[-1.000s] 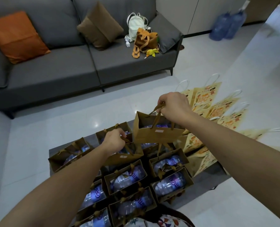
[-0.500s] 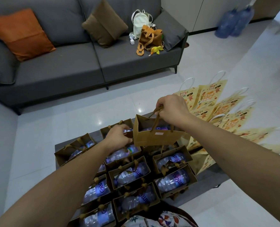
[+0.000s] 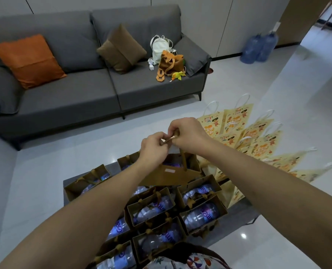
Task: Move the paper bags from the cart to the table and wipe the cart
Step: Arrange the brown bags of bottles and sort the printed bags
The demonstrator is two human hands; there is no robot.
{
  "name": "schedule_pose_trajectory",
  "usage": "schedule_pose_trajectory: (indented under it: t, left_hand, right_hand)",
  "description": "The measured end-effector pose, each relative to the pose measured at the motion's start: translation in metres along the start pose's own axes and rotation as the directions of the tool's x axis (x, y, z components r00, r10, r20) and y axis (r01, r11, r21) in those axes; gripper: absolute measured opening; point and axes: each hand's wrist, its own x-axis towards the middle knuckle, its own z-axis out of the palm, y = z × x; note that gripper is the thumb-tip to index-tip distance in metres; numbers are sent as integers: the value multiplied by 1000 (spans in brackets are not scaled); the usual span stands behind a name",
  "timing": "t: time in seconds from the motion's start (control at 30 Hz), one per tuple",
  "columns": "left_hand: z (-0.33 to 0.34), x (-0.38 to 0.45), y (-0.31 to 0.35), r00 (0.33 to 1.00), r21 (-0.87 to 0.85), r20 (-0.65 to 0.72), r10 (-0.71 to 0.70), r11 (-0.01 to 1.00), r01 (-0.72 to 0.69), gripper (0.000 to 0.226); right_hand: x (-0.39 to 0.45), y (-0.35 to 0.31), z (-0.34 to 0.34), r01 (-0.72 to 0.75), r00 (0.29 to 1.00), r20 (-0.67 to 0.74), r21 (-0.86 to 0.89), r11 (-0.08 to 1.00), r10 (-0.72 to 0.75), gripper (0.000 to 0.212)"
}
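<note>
Both hands meet over the cart (image 3: 68,193), a low grey platform crowded with brown paper bags. The left hand (image 3: 155,146) and the right hand (image 3: 188,133) are pressed close together, each with fingers curled, pinching the brown handles (image 3: 170,140) of one lifted bag (image 3: 171,174). That bag hangs just above the far end of the cart, clear of the others, with a water bottle partly visible inside it.

The remaining bags (image 3: 151,208) stand in rows on the cart nearer the person, each open-topped and holding a bottle (image 3: 202,212). Flat yellow printed bags (image 3: 238,121) lie fanned out to the right of the cart. Beyond the cart stands a grey sofa (image 3: 74,94). No table can be clearly made out from this view.

The step in hand looks like gathering both handles into one grip before carrying the bag off. To do it well, the person should bring the two handles together evenly, so the bag hangs level and the bottle does not tip it. One hand should take the full weight before the other lets go. The lift should go straight up, so the bag's base does not catch the rims of the bags standing just beneath it. The bottle makes the bag heavy for paper handles, so a steady carry without swinging seems wise.
</note>
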Motion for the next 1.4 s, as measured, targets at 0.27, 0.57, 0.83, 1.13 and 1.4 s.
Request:
schedule_pose_trajectory:
  t: [0.27,0.57,0.83,1.13,1.4]
  left_hand:
    - [-2,-19,-9,984,-73,-154,-89,994,79,14]
    - [0,-39,-29,918,-15,-325,-229,971,237,16]
    - [37,-39,-35,704,-114,-587,-401,901,418,16]
    - [64,-44,-34,616,-130,-647,-449,862,491,15]
    - [74,-36,-31,602,-149,-641,-476,847,510,17]
  right_hand:
    - [-57,78,27,-221,947,201,-166,961,252,26]
    - [-88,202,103,-308,786,463,-282,909,410,25]
    - [-59,277,164,-313,648,687,-155,937,330,37]
    - [-52,289,203,-407,686,658,-7,913,310,10]
    - [-39,293,199,-545,784,446,161,823,432,29]
